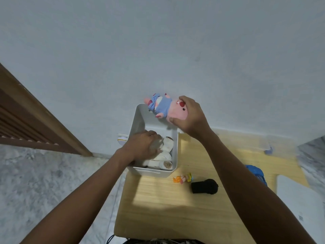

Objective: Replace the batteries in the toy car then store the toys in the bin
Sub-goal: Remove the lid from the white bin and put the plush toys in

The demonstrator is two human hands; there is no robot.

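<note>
A white plastic bin [139,120] stands at the far left corner of a light wooden table [158,205]. My right hand [190,117] grips the head of a pink plush pig in a blue dress [163,106], holding it above the bin's far end. My left hand [142,147] is down inside the bin, pressing on a white and brown plush toy [163,155] that lies there. A small orange and yellow figurine [182,178] and a black cylindrical object [204,186] lie on the table just right of the bin. No toy car shows.
A blue plastic bag [256,173] and a white board [299,205] lie at the table's right side. A pale wall rises right behind the bin. A wooden door frame [44,117] and marble floor [44,182] are to the left.
</note>
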